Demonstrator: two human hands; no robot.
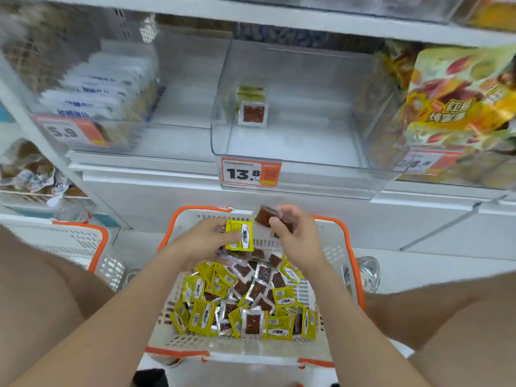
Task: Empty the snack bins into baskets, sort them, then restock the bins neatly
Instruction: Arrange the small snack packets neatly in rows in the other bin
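The left forearm (111, 317) and right forearm (357, 317), both bare, reached forward from the lower edge of view and converged toward the centre. The left hand (202, 238) was raised, fingers and thumb curled round a yellow packet (240, 236) held upright. The right hand (297, 237) sat level and just beside it, pinching a brown packet (264, 216); blur left its exact finger placement uncertain. The left thigh (42, 289) and right thigh (452, 311) flanked the arms.

You are showing a bare left hand (201, 240) and a bare right hand (297, 237). Your arms (111, 317) and legs (42, 289) are showing bare too.
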